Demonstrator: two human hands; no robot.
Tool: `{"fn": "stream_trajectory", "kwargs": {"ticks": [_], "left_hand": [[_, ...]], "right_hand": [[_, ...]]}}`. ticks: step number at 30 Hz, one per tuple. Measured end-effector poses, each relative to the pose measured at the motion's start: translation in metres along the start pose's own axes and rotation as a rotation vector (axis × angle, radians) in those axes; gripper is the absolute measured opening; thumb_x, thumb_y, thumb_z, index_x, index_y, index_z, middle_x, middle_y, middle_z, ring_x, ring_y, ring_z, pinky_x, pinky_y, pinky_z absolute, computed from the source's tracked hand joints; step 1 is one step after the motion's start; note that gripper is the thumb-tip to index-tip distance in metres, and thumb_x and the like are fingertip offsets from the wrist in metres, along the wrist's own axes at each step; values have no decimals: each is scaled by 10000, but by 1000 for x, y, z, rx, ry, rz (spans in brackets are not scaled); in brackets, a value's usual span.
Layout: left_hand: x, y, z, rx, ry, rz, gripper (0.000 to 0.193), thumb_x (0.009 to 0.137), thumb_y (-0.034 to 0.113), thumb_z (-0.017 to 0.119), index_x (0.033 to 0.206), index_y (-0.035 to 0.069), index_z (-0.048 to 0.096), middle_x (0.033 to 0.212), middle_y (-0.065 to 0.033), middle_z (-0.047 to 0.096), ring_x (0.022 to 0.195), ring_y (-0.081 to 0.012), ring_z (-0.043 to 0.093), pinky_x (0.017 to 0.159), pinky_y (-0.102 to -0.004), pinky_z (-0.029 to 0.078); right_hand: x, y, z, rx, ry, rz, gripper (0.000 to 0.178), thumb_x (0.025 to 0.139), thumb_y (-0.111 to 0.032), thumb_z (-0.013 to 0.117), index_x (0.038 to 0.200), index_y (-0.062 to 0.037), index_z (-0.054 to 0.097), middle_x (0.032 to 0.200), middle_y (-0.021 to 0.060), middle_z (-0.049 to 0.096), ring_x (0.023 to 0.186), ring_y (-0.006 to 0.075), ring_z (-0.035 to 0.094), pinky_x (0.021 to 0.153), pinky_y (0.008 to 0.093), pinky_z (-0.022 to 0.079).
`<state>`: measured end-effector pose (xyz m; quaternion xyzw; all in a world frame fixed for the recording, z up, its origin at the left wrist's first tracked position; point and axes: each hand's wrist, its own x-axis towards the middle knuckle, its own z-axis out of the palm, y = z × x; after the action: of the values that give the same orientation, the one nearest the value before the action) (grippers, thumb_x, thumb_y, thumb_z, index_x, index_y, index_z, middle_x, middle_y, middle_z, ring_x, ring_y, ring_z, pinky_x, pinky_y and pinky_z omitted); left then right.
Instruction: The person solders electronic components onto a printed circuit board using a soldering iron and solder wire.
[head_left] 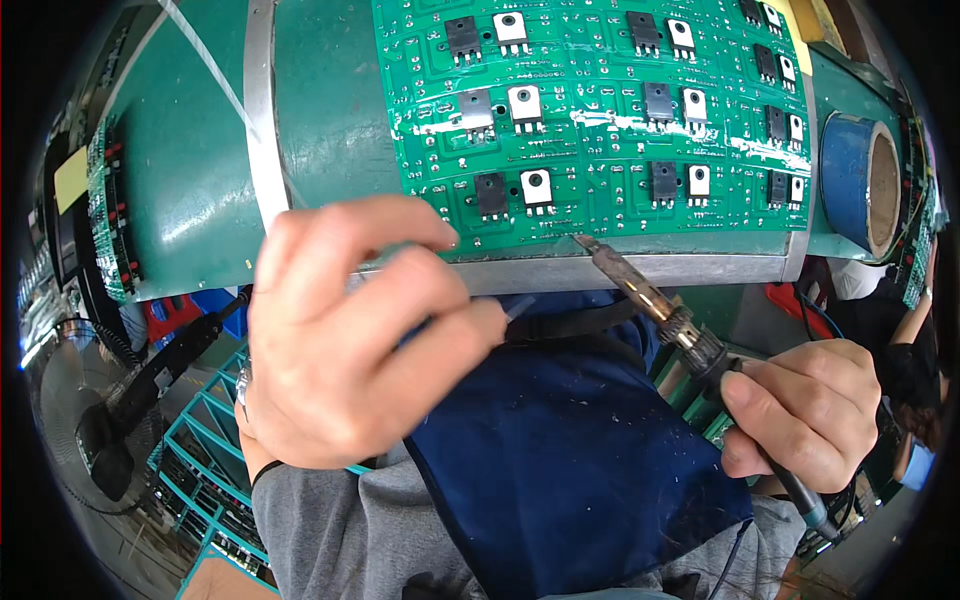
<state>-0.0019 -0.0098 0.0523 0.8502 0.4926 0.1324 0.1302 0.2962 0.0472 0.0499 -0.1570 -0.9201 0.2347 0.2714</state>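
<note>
My right hand is wrapped round the handle of a soldering iron. The iron slants up and left, its dark tip by the near edge of a green circuit board panel. Black and silver three-legged components lie on the panel in pairs. Left of the tip, my left hand is raised with its fingers curled in, slightly blurred. A short pale end of what looks like solder wire sticks out at its fingertips. From the top left, a thin silvery strand runs down behind this hand.
The panel lies on a green bench top with metal edging. A blue roll with a cardboard core stands at right. To the left are a fan and a teal rack. Another person's arm shows at far right.
</note>
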Motion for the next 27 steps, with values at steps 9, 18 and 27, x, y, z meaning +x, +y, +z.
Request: {"fn": "stream_trajectory", "kwargs": {"ticks": [9,18,27], "left_hand": [[-2,36,66,-673,-75,-3,197,784,57,794,965,40,718,803,-51,566,606,-182,577,506,-309,467],[24,31,71,-415,378,-258,223,750,-55,806,948,34,753,833,-35,612,609,-55,521,480,-210,380],[33,29,77,-344,402,-241,217,746,-53,809,935,34,751,819,-39,596,614,-78,528,474,-219,383]], "right_hand": [[-13,-3,-40,-46,-82,33,302,903,-276,721,950,23,720,736,62,648,580,155,642,434,237,497],[-23,9,-34,-23,-53,18,272,894,-225,728,966,37,721,746,66,635,576,152,627,430,228,507],[-21,17,-27,-26,-22,31,252,864,-212,748,954,23,733,699,58,620,544,136,603,416,222,488]]}}
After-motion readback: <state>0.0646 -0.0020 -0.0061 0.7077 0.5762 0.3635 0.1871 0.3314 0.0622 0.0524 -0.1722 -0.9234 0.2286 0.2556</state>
